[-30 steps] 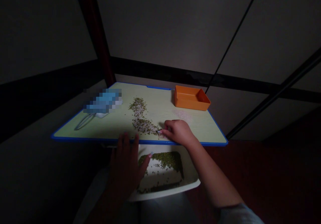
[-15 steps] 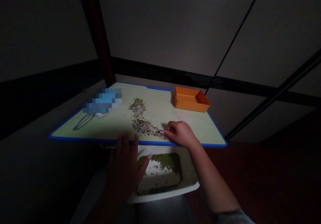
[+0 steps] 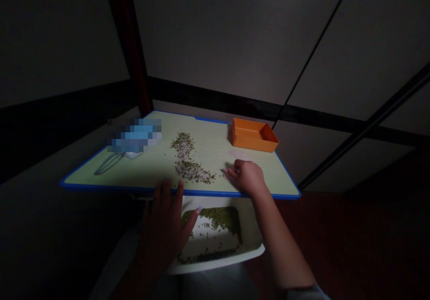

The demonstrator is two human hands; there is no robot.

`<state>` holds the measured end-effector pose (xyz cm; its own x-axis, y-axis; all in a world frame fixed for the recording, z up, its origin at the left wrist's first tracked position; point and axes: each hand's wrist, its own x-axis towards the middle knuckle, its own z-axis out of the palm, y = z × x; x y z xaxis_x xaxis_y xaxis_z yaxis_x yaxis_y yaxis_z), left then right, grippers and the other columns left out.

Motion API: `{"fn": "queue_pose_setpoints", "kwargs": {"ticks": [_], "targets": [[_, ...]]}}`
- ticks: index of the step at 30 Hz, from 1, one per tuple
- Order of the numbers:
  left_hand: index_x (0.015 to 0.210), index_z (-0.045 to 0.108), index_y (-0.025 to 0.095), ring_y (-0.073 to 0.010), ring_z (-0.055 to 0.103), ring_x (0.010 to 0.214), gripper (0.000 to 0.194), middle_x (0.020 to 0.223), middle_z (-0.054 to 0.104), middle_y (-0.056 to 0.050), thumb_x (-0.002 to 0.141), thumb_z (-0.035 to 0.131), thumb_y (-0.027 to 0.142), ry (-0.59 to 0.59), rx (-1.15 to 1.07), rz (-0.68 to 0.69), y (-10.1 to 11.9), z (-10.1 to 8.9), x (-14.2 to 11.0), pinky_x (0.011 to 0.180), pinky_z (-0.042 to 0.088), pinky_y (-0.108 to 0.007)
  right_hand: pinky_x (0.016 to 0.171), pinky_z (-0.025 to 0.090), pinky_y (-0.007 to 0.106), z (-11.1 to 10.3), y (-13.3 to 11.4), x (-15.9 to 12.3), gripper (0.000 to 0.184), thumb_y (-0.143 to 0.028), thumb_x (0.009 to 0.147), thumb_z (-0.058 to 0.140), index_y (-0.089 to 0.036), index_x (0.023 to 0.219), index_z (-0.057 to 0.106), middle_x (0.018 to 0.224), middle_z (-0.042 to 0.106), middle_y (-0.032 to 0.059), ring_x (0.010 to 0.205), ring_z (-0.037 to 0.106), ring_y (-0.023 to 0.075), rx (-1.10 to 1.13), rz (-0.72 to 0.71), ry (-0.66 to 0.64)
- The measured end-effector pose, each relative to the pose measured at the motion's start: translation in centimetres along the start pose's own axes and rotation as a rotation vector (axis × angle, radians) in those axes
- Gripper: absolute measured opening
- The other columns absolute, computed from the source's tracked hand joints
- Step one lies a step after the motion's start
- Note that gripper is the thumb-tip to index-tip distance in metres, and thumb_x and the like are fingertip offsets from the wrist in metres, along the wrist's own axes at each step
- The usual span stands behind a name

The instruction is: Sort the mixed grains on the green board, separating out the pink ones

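Note:
A mixed strip of green beans and pale grains (image 3: 191,171) lies spread across the middle of a light tabletop (image 3: 151,172) with a blue rim. My right hand (image 3: 247,175) rests on the top just right of the strip's near end. Its fingers are curled together, and whatever is between the fingertips is too small to make out. My left hand (image 3: 166,221) is open, its fingertips spread at the table's near edge. Its thumb extends over a white tub (image 3: 253,232), which sits below that edge and has many green beans (image 3: 223,217) inside.
An orange open box (image 3: 255,142) stands at the back right of the tabletop. Pale grains (image 3: 238,154) are scattered in front of it. On the left lies a blurred blue-and-white object (image 3: 136,138) with a looped strap (image 3: 108,163). Wall panels (image 3: 215,35) rise behind the table.
My right hand has drawn a little to the right, away from the strip's near end, with its fingers more curled. The left hand stays spread at the edge.

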<state>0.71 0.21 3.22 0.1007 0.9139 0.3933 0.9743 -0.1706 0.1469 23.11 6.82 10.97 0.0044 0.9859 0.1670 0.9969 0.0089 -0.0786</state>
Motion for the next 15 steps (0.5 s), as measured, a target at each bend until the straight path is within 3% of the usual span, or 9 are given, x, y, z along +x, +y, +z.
{"fn": "queue_pose_setpoints", "kwargs": {"ticks": [4,8,15], "targets": [[0.138,0.037,0.012,-0.0394,0.025,0.138,0.067,0.147,0.031,-0.025,0.083,0.04,0.051,0.013,0.0,0.011,-0.1,0.2,0.0,0.103,0.033,-0.055,0.052,0.024,0.027,-0.2,0.8,0.0,0.036,-0.052,0.088,0.047,-0.021,0.08,0.064,0.078,0.069,0.0074,0.069,0.06,0.0176,0.045,0.094,0.059],[0.139,0.036,0.013,-0.0396,0.025,0.139,0.067,0.146,0.032,-0.025,0.083,0.039,0.05,0.01,0.001,0.011,-0.1,0.2,0.0,0.101,0.035,-0.056,0.052,0.024,0.027,-0.4,1.3,0.0,0.034,-0.051,0.086,0.05,-0.021,0.079,0.065,0.078,0.069,0.0085,0.07,0.061,0.0186,0.035,0.175,0.023],[0.137,0.039,0.012,-0.0403,0.026,0.138,0.067,0.146,0.032,-0.025,0.083,0.041,0.051,0.019,-0.015,0.006,-0.1,0.1,0.0,0.101,0.035,-0.056,0.052,0.025,0.027,0.1,1.1,0.4,0.032,-0.049,0.087,0.052,-0.02,0.081,0.065,0.079,0.07,0.0093,0.069,0.061,0.0186,0.013,0.17,0.023]]}}
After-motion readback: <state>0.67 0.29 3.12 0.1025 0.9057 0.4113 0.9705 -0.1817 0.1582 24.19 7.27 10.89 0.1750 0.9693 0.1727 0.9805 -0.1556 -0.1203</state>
